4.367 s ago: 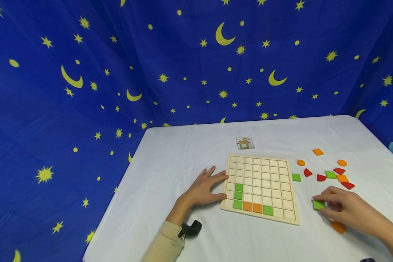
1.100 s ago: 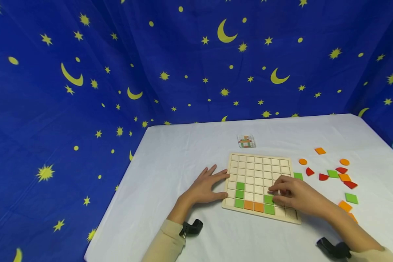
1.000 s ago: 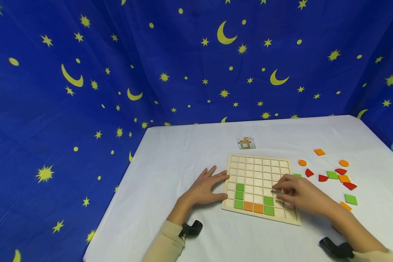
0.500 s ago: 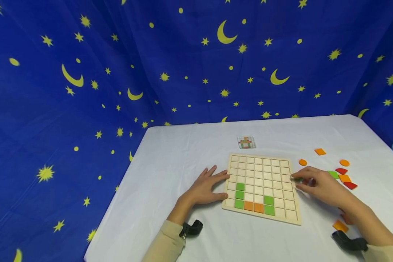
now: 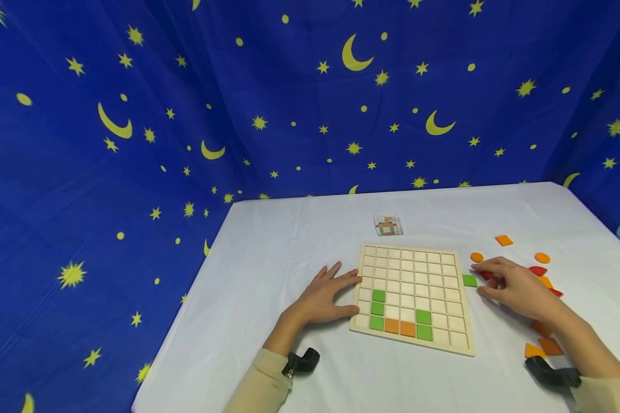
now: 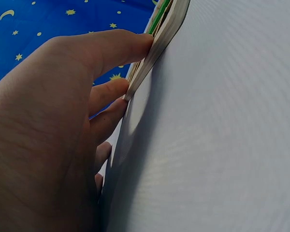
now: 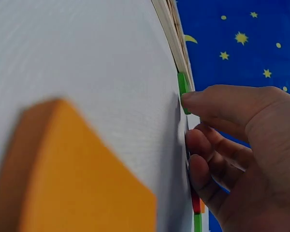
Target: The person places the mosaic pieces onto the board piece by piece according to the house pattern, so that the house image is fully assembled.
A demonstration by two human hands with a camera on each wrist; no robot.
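A wooden grid board (image 5: 439, 269) lies on the table. Green square tiles (image 5: 377, 308) and orange square tiles (image 5: 399, 327) fill some cells low on its left and middle. My left hand (image 5: 322, 295) rests with spread fingers against the board's left edge; in the left wrist view its thumb (image 6: 130, 46) touches the rim. My right hand (image 5: 516, 289) hovers low just right of the board, its fingers loosely bent and apart. Beside its fingertips lies a green square tile (image 5: 469, 280), and a red quarter-circle piece (image 5: 488, 276) shows between them.
A small pattern card (image 5: 388, 226) lies behind the board. Orange round pieces (image 5: 542, 258), an orange square (image 5: 504, 240) and other red and orange pieces lie to the right, some partly under the right forearm. A starry blue curtain (image 5: 299, 86) encloses the table.
My right hand carried a green tile from the right onto the board and let it go above the right green tile. It has since moved right, off the board. The left hand stays put.
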